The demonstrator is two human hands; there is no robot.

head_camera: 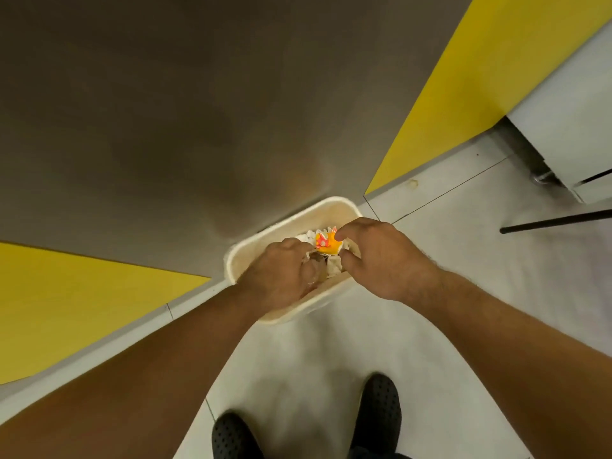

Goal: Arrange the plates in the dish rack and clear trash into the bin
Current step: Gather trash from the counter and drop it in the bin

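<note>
Head cam looks straight down. Cream bin point(331, 202) sits on the pale tiled floor point(331, 376) just below frame centre, its far rim against the grey-brown surface point(165, 111)

Both hands are over the bin opening:
- left hand point(281, 273) comes in from 7 o'clock, knuckles up, fingers curled down into the bin at its 8 o'clock side. Fingertips are hidden in the trash, so can't tell if it's gripping anything
- right hand point(384, 260) comes in from 4 o'clock, at the bin's 3 o'clock side. Index finger is hooked over the 3 o'clock edge of an orange-yellow wrapper point(324, 242) with the thumb below it, which reads as a pinch on the wrapper

Trash: the wrapper is inside the bin near its middle, on top of the pile. Crumpled brownish paper point(334, 265) lies just at its 6 o'clock, between the two hands. White scraps point(306, 236) are at its 9 o'clock, touching it. All of it is within the rim

Around the bin:
- yellow panel point(82, 309) at 8 o'clock, a second yellow panel point(480, 77) at 1 o'clock
- white cabinet point(569, 134) at 2 o'clock, well apart
- black rod point(556, 220) at 3 o'clock, slanting across the floor
- black perforated shoes at 6 o'clock: left shoe point(231, 435), right shoe point(377, 412)

Plates and dish rack aren't in this view
</note>
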